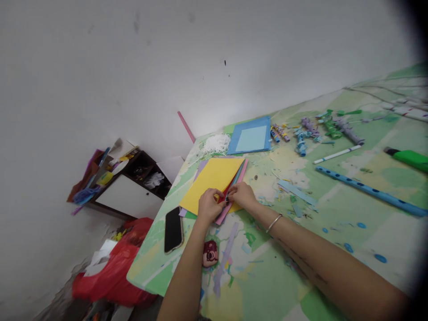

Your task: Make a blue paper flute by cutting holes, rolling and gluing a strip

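Note:
A stack of coloured paper sheets lies on the table, with a yellow sheet (210, 178) on top. Red, blue and pink edges fan out along its right side, the pink sheet (223, 216) showing lowest. My left hand (209, 206) pinches at the near right edge of the yellow sheet. Close beside it, fingertips almost meeting, my right hand (242, 195) is closed on the sheet edges and wears a bracelet (274, 222) at the wrist. Exactly which sheets lie between the fingers is hidden. A black phone (174, 230) rests left of the stack.
Behind the stack are blue sheets (252, 138) and white shredded paper (216, 144). Decorated paper rolls (301, 142), a blue dotted tube (368, 191), a green marker (409, 158) and scraps lie rightward. A dark-red case (210, 253) sits near my left forearm. A red bag (117, 272) is beyond the table edge.

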Demonstrator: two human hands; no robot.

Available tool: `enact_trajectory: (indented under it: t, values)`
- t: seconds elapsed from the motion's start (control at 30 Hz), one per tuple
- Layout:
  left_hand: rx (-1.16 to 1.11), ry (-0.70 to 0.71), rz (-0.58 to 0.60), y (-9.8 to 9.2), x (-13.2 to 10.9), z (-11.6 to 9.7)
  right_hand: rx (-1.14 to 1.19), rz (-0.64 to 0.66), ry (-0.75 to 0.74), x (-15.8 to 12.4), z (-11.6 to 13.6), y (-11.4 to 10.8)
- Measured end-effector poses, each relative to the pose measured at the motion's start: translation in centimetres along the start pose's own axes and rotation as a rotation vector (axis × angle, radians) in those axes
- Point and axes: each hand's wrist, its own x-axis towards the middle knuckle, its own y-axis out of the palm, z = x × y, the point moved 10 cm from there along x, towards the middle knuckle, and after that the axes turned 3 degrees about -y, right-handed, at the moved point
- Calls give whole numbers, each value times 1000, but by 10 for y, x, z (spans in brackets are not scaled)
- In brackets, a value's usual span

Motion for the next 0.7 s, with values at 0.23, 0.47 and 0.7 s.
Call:
enact_trajectory:
  t: [0.23,0.47,0.7]
  values:
    - [-99,-13,29,3,2,5,-58,-24,44,-1,0,-3]
    - [-81,-18,6,0,1,4,-88,-65,104,6,-9,-3]
    - [-145,37,-57,-5,-1,-1,-73,-76,149,9,-13,-5]
